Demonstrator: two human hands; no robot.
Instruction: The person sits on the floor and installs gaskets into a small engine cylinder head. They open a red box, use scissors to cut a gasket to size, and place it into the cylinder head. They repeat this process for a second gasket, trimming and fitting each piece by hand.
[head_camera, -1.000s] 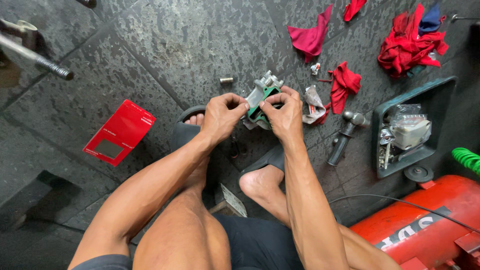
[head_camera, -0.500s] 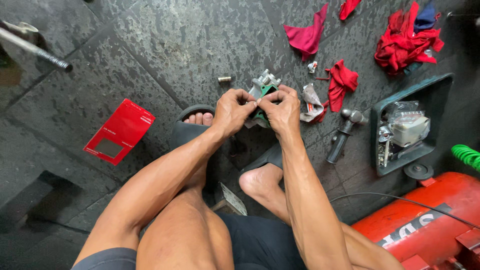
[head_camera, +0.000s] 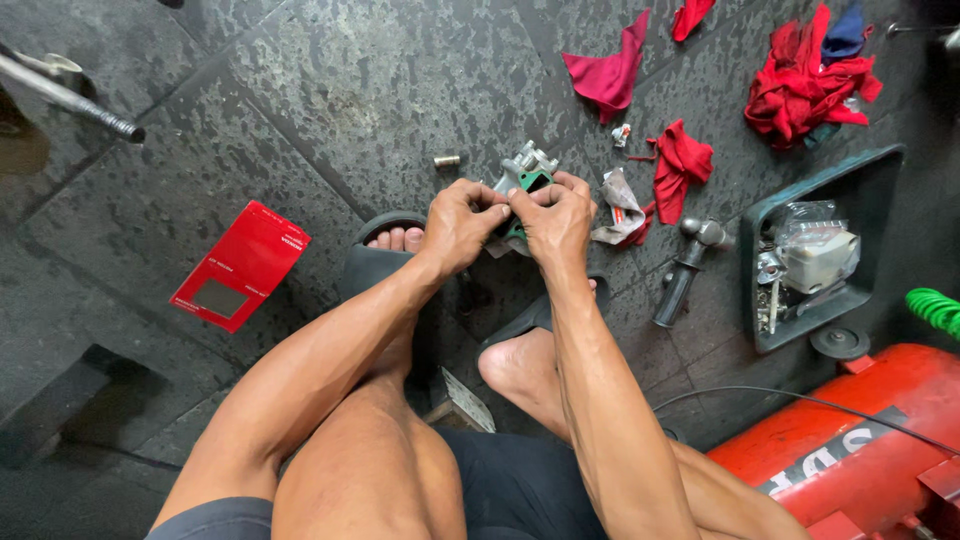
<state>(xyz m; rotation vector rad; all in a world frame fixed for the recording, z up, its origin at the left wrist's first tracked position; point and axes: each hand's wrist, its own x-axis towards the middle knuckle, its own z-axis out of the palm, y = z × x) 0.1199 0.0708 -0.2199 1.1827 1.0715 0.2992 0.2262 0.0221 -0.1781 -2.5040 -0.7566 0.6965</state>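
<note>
Both hands meet over a small grey metal part with a green gasket (head_camera: 527, 172), held just above the dark tiled floor. My left hand (head_camera: 462, 222) grips its left side with fingers curled. My right hand (head_camera: 556, 215) pinches its right side from above. Most of the part is hidden under the fingers; only its top end and a strip of green show. My feet in dark sandals (head_camera: 380, 262) rest on the floor right below the hands.
A red flat box (head_camera: 241, 264) lies to the left. Red rags (head_camera: 682, 160) and a black-handled tool (head_camera: 684, 276) lie to the right. A dark green tray (head_camera: 868, 180) holds bagged parts. A red tank (head_camera: 860, 440) stands at lower right, a metal bar (head_camera: 70, 98) at upper left.
The hands stay on the metal part, their fingers shifting slightly on it. The view has drifted a little; nothing else moved.
</note>
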